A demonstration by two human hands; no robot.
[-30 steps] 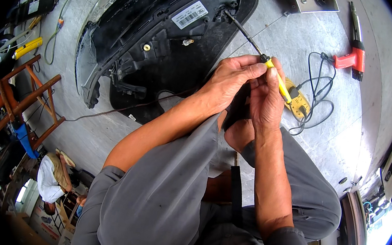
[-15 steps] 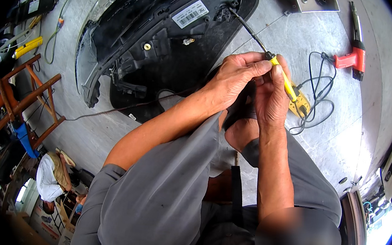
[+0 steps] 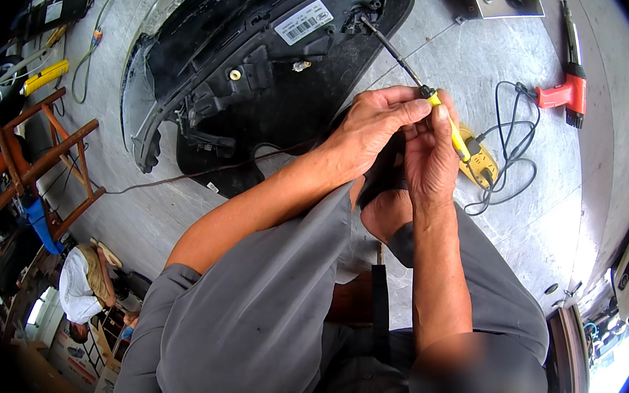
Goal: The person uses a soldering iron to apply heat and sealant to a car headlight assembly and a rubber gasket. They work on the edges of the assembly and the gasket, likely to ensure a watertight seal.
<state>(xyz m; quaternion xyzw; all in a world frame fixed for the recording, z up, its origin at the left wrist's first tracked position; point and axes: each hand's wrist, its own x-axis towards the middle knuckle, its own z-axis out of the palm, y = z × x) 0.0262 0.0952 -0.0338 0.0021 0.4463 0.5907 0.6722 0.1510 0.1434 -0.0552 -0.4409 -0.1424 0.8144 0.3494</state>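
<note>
My left hand (image 3: 378, 127) and my right hand (image 3: 432, 158) are closed on a yellow-handled tool (image 3: 453, 138) with a long metal shaft, the left at the collar, the right around the handle. The shaft's tip (image 3: 365, 21) reaches a small recess near the upper right end of a black vehicle lamp housing (image 3: 225, 104) with a clear lens edge and a white label (image 3: 305, 21), lying on the floor. Whether the tip touches the plastic is too small to tell. A yellow power strip (image 3: 483, 171) with dark cords lies just beyond my right hand.
A red heat gun (image 3: 566, 96) and a metal bracket (image 3: 503, 2) lie on the tiled floor (image 3: 542, 188). A wooden stool frame (image 3: 46, 155), cables and a yellow cylinder (image 3: 44, 77) are at the left. A co-worker (image 3: 86, 284) is at the lower left. My folded legs occupy the foreground.
Both hands and the tool shifted slightly up and rightward, then a little back toward the left. The tip stays around the same recess on the housing.
</note>
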